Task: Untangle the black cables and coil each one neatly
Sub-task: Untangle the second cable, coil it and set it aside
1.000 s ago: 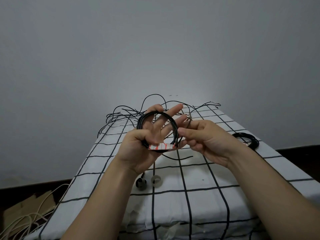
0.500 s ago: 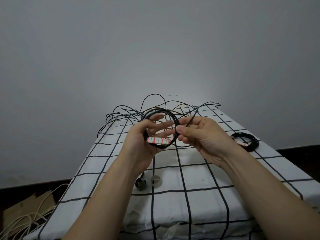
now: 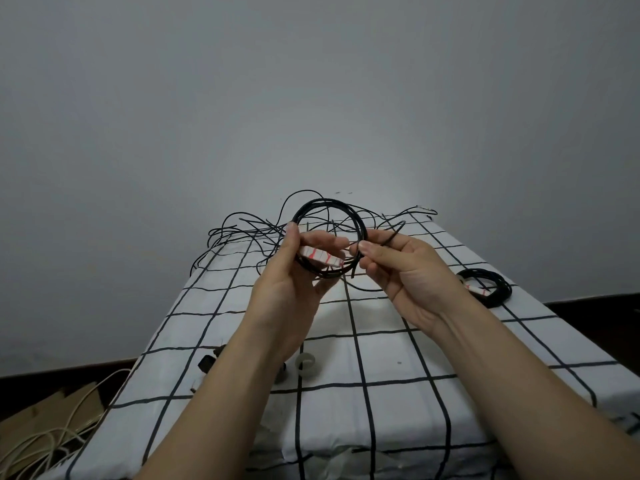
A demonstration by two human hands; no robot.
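Left hand [image 3: 291,271] grip closed round the taped black coil [image 3: 320,257] above the table [image 3: 381,341]. Right hand [image 3: 405,268] grip pinches the coil's loose end [image 3: 394,233]. Second coil [image 3: 502,292] lies at three o'clock.

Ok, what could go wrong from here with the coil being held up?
1. The left hand alone holds the coil together, near the tape strip; if that grip eases, the loops may spring apart.
2. The loose end pinched by the right hand sticks out past the ring and could slip free before it is secured.
3. The tangle lies just behind; a dropped loop might catch in it.
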